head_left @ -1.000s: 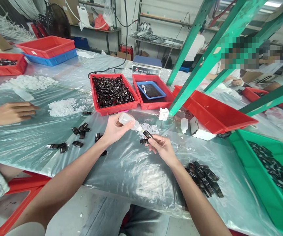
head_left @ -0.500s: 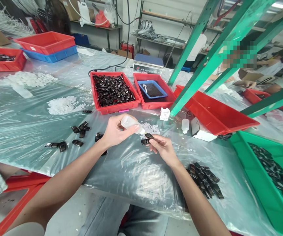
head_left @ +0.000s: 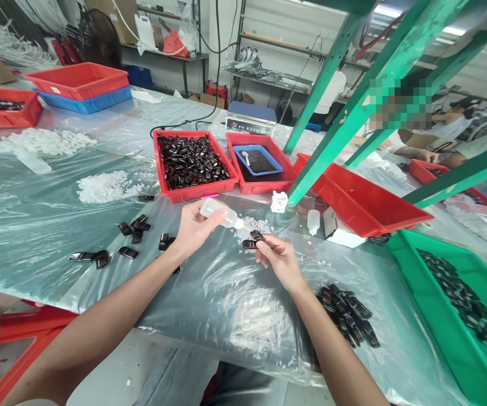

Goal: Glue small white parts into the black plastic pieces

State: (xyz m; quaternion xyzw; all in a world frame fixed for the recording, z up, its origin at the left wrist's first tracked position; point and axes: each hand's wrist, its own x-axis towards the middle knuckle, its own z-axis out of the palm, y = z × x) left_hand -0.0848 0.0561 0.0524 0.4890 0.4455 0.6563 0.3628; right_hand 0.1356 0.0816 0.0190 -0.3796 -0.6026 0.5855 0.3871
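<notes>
My left hand (head_left: 196, 228) is closed around a translucent squeeze bottle (head_left: 221, 214), tilted with its thin nozzle pointing down to the right. The nozzle tip is close to a small black glossy casing (head_left: 256, 235); whether it touches, I cannot tell. Between thumb and fingers, my right hand (head_left: 279, 256) pinches that casing and a second black piece (head_left: 250, 244) just below it. Beneath the bottle tip lies a small heap of white bits (head_left: 255, 224) on the plastic-covered table (head_left: 222, 304). Loose black pieces (head_left: 128, 252) lie left of my left hand.
A red tray (head_left: 171, 194) full of black pieces stands behind my hands, beside another red tray (head_left: 288, 185) holding a blue one. Green posts (head_left: 332, 132) rise at right. A green bin (head_left: 429, 316), an elongated black pile (head_left: 351, 313) and a second bottle (head_left: 313, 221) are on the right.
The bottle has drawn back slightly to the left from the black casing, so more of its nozzle shows. The whole view has shifted a little.
</notes>
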